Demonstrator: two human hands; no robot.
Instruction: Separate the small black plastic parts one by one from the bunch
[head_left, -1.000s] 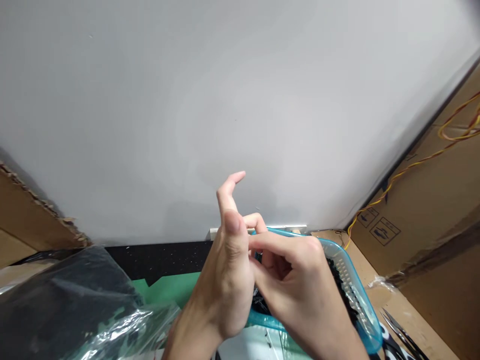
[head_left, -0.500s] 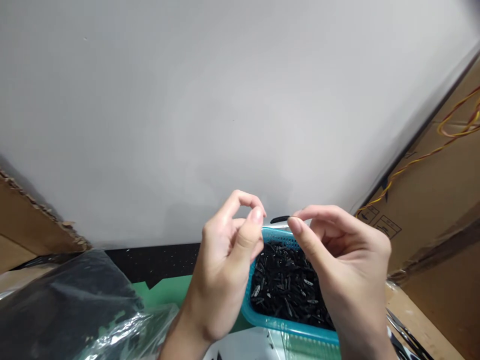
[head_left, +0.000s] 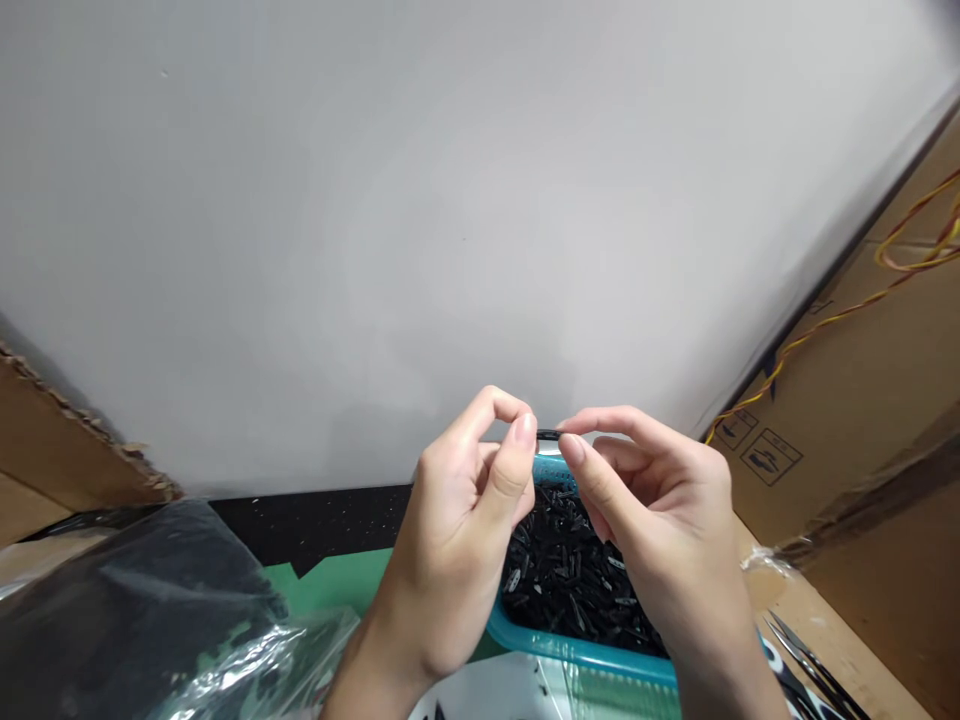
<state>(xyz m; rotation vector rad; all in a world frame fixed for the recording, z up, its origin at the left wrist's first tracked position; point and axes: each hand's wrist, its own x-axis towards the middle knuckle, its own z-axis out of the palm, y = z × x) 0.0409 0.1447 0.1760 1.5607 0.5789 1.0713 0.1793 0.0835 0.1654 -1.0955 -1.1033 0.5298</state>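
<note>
A small, slim black piece (head_left: 549,435) is held level between my two hands, above the far rim of a blue plastic basket (head_left: 585,655). My left hand (head_left: 469,530) pinches its left end between thumb and forefinger. The right end is pinched the same way by my right hand (head_left: 660,510). Only the middle of the piece shows between the fingertips. Many similar small black pieces (head_left: 566,575) fill the basket, a few with pale markings. My right hand and wrist hide the basket's right side.
A clear plastic bag with dark contents (head_left: 135,600) lies at left on a green sheet (head_left: 345,580). Tweezers (head_left: 814,665) rest at lower right. Cardboard (head_left: 862,420) with twisted wires (head_left: 825,322) stands at right, more cardboard (head_left: 67,440) at left. A pale wall (head_left: 450,200) rises behind.
My right hand has moved left, bringing the black piece to my left hand. My left fingers, apart from it before, have closed on its left end.
</note>
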